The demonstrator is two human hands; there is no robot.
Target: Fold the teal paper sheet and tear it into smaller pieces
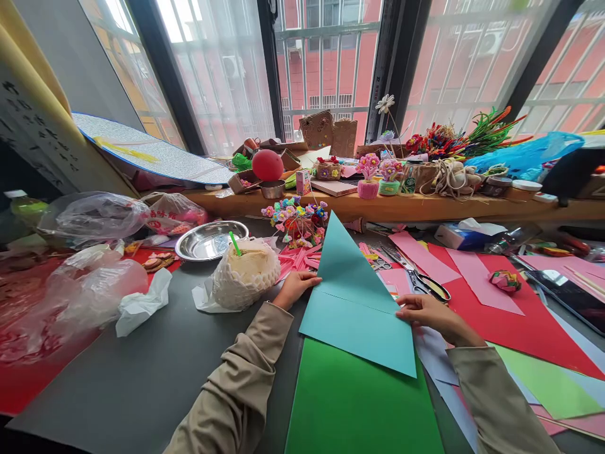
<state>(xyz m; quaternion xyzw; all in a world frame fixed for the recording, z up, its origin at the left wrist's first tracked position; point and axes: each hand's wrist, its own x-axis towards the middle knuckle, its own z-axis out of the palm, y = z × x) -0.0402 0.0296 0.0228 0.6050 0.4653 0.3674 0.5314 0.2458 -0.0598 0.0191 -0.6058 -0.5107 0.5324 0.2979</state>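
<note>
Turquoise paper [353, 280] spans the left hand [297, 289] and right hand [429, 316], each pinching an edge; scissors [414, 272] lie just beyond the right hand.

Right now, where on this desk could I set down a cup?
Best bet: the bare grey tabletop between the crumpled tissue, the foam net and the left sleeve. Right of the teal paper is crowded with scissors and coloured sheets.

Bright daylight through windows [215, 75]

Smooth matt teal paper [355, 318], glossy metal plate [210, 241], shiny plastic bag [94, 215].
</note>
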